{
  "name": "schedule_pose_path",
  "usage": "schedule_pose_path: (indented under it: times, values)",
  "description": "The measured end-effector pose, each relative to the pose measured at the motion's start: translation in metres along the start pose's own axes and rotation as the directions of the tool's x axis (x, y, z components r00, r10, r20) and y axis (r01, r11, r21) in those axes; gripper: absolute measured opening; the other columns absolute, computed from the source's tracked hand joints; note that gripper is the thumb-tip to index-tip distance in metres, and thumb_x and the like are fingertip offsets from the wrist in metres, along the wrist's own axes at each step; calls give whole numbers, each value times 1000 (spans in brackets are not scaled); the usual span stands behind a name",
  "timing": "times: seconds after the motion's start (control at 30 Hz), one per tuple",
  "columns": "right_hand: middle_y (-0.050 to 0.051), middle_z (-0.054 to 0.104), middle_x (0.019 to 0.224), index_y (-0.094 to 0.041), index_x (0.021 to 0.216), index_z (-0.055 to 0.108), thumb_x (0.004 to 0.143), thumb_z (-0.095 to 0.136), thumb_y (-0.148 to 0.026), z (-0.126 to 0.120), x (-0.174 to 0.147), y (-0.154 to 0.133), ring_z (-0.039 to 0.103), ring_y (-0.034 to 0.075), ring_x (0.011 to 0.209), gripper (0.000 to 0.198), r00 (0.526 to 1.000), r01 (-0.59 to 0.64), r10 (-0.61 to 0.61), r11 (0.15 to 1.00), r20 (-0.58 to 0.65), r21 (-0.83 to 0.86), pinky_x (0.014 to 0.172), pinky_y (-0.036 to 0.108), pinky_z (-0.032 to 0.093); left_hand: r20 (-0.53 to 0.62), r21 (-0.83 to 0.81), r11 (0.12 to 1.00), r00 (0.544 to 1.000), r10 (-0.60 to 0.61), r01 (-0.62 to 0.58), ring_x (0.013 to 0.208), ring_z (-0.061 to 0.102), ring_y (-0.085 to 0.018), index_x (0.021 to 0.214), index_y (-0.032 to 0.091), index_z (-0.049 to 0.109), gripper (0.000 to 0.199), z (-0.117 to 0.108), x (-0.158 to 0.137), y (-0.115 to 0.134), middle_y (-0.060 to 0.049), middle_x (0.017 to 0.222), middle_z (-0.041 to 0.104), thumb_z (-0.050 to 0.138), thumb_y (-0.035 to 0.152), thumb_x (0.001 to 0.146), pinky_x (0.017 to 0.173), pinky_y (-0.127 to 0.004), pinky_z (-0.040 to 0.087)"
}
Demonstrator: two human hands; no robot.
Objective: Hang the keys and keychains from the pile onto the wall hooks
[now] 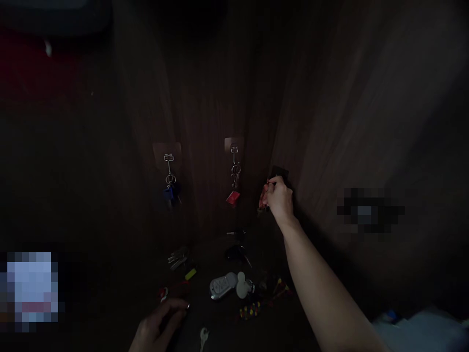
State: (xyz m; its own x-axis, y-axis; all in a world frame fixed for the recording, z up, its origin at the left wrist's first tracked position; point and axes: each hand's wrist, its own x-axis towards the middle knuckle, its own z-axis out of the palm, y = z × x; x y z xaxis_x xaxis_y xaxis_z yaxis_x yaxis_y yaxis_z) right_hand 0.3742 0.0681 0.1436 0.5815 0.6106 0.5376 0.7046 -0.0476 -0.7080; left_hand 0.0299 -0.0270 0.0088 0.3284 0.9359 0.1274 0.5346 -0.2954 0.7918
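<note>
My right hand (pixel 280 199) is raised at the right-hand wall, its fingers closed on a red keychain (pixel 263 194) beside a dark patch on the wood. Part of the keychain is hidden by the fingers. Low in view, my left hand (pixel 158 325) has its fingers curled together, with a small shiny spot at the tips that I cannot make out. Near it lie a red-and-white item (pixel 163 293), a yellow-green tag (pixel 191 274) and a single key (pixel 204 336). On the back wall, a blue keychain (pixel 170 193) and a red tag with rings (pixel 233 197) hang from hooks.
A bunch of keys (pixel 178 258), black-headed keys (pixel 237 253), a silver remote (pixel 223 286), a pale round-lobed keychain (pixel 242 285) and a beaded multicoloured strand (pixel 250 311) lie on the dark surface. Wooden walls rise behind and at right. The scene is very dim.
</note>
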Motion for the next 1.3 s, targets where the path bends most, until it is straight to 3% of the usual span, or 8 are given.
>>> schedule_pose_path:
  times: [0.13, 0.27, 0.47, 0.63, 0.83, 1.03, 1.17, 1.3]
  values:
    - [-1, 60, 54, -20, 98, 56, 88, 38, -27, 0, 3, -2, 54, 11, 40, 21, 998, -10, 9, 1000, -55, -18, 47, 21, 38, -26, 5, 1000, 999, 25, -25, 83, 67, -14, 85, 28, 68, 18, -1, -1, -1, 4, 85, 72, 51, 36, 83, 76, -16, 51]
    - [2, 66, 68, -23, 99, 58, 88, 41, -31, -7, 5, -6, 58, 13, 50, 22, 985, 43, -64, 991, -163, -127, 54, 23, 40, 6, -2, 1000, 1000, 18, -18, 82, 67, -13, 86, 28, 67, 19, 2, 0, -7, 5, 86, 72, 51, 37, 83, 74, -14, 50]
    - [-2, 59, 48, -21, 94, 59, 86, 43, -26, -11, 7, -5, 58, 14, 48, 19, 999, 40, -42, 976, -6, -212, 52, 22, 40, 8, 5, 1000, 1000, 15, -15, 82, 67, -13, 86, 28, 67, 18, 2, -1, -8, 6, 86, 72, 51, 36, 83, 74, -14, 50]
    - [-3, 57, 46, -18, 100, 53, 86, 38, -17, -2, 9, 7, 56, 10, 39, 20, 997, -4, 11, 995, 78, -99, 44, 18, 40, 25, 21, 1000, 1000, 8, -9, 85, 66, -13, 88, 29, 67, 20, -2, -4, -6, 6, 90, 72, 49, 37, 84, 78, -15, 49]
    - [-4, 57, 47, -18, 109, 50, 87, 34, -20, -2, -5, 20, 55, 11, 36, 27, 980, -104, 104, 995, 172, -12, 36, 16, 39, 28, 19, 1000, 1000, 2, -2, 85, 67, -12, 88, 28, 67, 21, -2, -2, -5, 6, 89, 72, 48, 37, 85, 78, -14, 49]
    - [1, 64, 64, -20, 117, 50, 88, 36, -25, -11, -23, 22, 60, 13, 48, 32, 998, 38, -36, 999, 52, -34, 50, 22, 46, 19, 23, 1000, 1000, 15, -16, 81, 67, -13, 86, 28, 68, 21, -1, -2, -4, 5, 87, 73, 49, 37, 83, 75, -15, 51]
    - [10, 67, 92, -17, 105, 58, 85, 39, -19, -16, -17, 16, 64, 19, 77, 27, 961, 245, -256, 964, -106, -101, 73, 31, 47, -5, 16, 999, 1000, 29, -29, 82, 67, -14, 85, 28, 69, 19, -1, -2, -3, 5, 87, 73, 52, 37, 82, 77, -16, 51]
    - [9, 67, 88, -18, 91, 61, 84, 44, -22, -16, -6, 9, 62, 20, 78, 19, 947, 306, -314, 946, -68, -104, 71, 29, 45, -7, 14, 999, 999, 35, -35, 81, 68, -14, 85, 28, 69, 19, -1, -2, -4, 5, 87, 73, 52, 36, 82, 77, -17, 51]
